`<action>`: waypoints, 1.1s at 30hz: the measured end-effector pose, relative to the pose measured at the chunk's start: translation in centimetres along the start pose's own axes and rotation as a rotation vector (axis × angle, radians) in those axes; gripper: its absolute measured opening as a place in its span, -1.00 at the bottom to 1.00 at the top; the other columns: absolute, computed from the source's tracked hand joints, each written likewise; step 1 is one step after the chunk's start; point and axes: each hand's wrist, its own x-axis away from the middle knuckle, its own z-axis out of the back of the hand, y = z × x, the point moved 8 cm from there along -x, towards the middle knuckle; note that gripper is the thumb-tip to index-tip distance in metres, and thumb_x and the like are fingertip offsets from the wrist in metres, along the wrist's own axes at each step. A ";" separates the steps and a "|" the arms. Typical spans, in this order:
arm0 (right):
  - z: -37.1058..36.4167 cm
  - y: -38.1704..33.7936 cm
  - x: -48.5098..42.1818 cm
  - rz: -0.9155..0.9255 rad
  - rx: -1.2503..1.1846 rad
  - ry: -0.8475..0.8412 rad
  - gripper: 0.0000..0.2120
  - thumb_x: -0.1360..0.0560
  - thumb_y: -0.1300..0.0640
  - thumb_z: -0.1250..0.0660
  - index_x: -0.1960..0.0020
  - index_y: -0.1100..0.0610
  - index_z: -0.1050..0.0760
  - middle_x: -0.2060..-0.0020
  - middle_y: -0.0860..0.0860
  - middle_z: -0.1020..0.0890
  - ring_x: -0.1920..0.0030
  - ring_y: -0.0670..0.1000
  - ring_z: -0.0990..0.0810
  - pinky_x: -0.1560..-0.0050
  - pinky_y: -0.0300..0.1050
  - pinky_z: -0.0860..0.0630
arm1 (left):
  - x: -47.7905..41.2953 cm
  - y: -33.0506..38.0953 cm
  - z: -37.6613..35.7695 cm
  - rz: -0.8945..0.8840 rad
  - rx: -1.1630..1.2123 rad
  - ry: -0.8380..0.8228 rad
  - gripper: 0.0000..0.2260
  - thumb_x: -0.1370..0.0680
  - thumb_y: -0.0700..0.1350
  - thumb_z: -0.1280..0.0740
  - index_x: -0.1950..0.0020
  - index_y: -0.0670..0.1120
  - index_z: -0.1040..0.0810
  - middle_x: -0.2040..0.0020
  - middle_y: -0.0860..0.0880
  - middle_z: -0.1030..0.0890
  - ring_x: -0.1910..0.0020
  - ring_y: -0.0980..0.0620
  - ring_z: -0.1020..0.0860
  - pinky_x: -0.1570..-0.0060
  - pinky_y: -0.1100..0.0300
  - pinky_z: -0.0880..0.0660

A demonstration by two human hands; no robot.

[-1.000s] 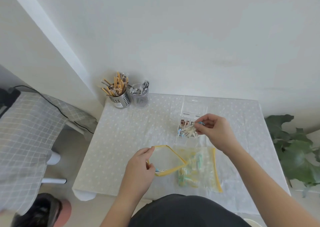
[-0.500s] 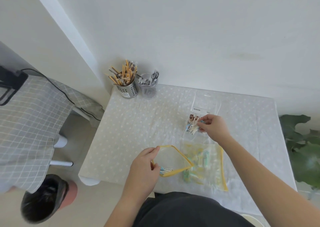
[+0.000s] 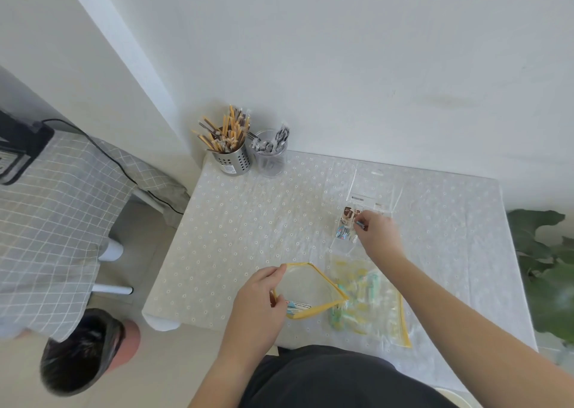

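Observation:
A clear zip bag with a yellow rim [image 3: 366, 302] lies near the front edge of the table [image 3: 236, 230], with green and yellow small items inside. My left hand [image 3: 261, 299] pinches the bag's yellow mouth and holds it wide open. Further back lies a clear packet [image 3: 363, 199] with a heap of small coloured clips [image 3: 344, 229] at its near end. My right hand [image 3: 377, 236] reaches into that heap and pinches a small dark clip between thumb and fingertips.
A steel holder of wrapped chopsticks [image 3: 231, 156] and a clear cup of cutlery [image 3: 270, 156] stand at the table's back left. Another person's head [image 3: 80, 350] is low at the left, beside a checked cloth [image 3: 46, 230]. A plant [image 3: 546, 271] stands at right.
My right hand has moved down onto the clip heap and now pinches a dark clip. The left hand keeps holding the bag's mouth open. The camera has tilted, shifting the view.

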 end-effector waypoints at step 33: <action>-2.3 1.1 -0.1 -0.154 0.208 -0.025 -0.86 -0.50 0.19 -0.31 0.17 0.04 -0.38 0.36 -0.04 -0.50 0.35 0.06 -0.51 0.39 -0.07 -0.47 | 0.2 0.6 -0.5 -0.018 0.008 -0.018 -0.48 -0.63 -0.26 -0.36 -0.57 0.09 -0.49 -0.37 0.30 -0.50 -0.05 0.38 -0.55 -0.20 0.37 -0.54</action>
